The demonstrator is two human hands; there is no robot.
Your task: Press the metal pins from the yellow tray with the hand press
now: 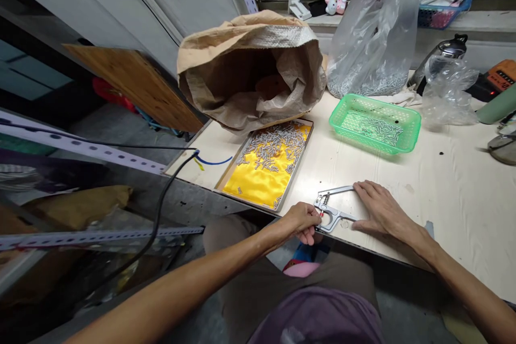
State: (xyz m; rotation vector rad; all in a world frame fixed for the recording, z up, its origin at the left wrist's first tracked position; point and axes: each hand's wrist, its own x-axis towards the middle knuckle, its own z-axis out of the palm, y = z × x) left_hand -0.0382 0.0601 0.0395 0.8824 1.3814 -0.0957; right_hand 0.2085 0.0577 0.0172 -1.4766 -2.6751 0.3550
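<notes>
While right hand (381, 212) clasps metal tool (331, 209), grip wide around handles (342, 190), left hand (303, 221) pinched together against it

The person wore a muted purple top (322, 314), its cloth creased, with a paler, blurred patch near the bottom edge of the view. Plain greyish-brown trousers (242, 258) covered both thighs. The forearms (217, 266), left hand (303, 222) and right hand (382, 209) were bare.
</notes>
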